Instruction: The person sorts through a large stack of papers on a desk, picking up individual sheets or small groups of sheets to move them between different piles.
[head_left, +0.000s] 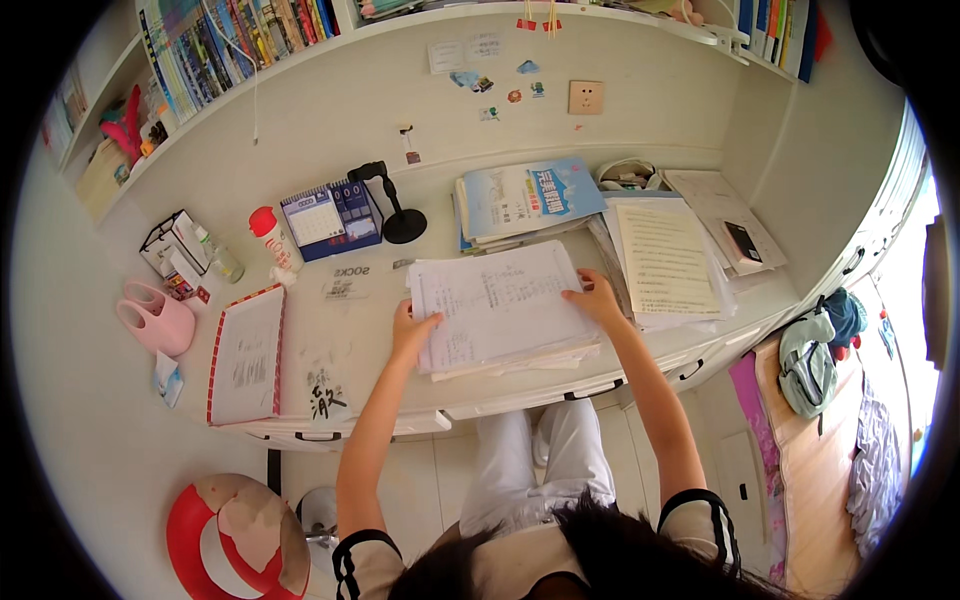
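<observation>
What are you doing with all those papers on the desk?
A person sits at a white desk and holds a stack of papers with both hands. The left hand grips the stack's left edge, and the right hand rests on its right edge. The top sheet has writing on it. More papers and books are piled behind and to the right. A red-edged notebook lies off to the left, near a desk calendar and a small black lamp.
</observation>
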